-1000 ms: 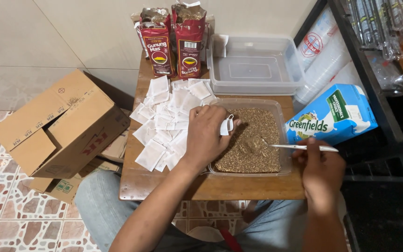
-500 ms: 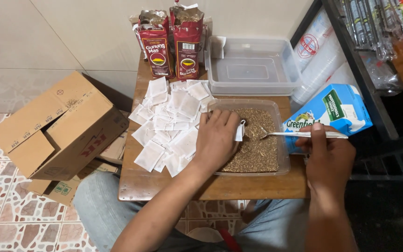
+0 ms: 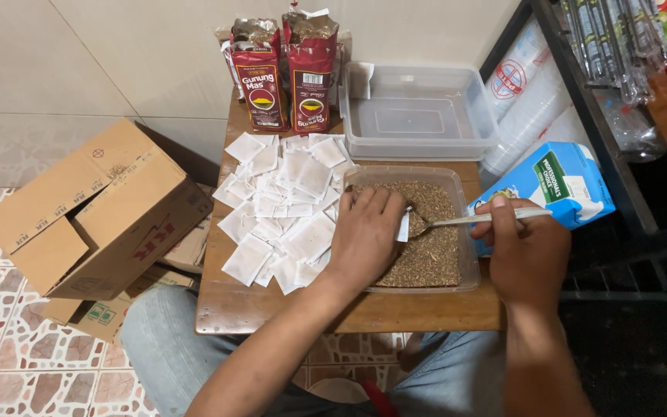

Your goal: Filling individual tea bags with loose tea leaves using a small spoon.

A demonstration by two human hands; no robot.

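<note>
My left hand (image 3: 364,235) holds a small white paper sachet (image 3: 403,227) over a clear tray (image 3: 468,270) filled with brown dried tea (image 3: 434,255). My right hand (image 3: 520,251) grips a metal spoon (image 3: 465,219), whose bowl meets the sachet's mouth. A heap of several empty white sachets (image 3: 283,208) lies on the small wooden table (image 3: 272,309) to the left of the tray.
Two dark red tea bags (image 3: 287,73) stand at the back of the table beside an empty clear container (image 3: 418,116). A blue and white carton (image 3: 557,189) sits right of the tray. An open cardboard box (image 3: 94,212) stands on the tiled floor at left; a shelf rack (image 3: 619,85) is at right.
The spoon has lifted out of the tea and swung left to the sachet in my left hand. My left hand shifted slightly right over the tray.
</note>
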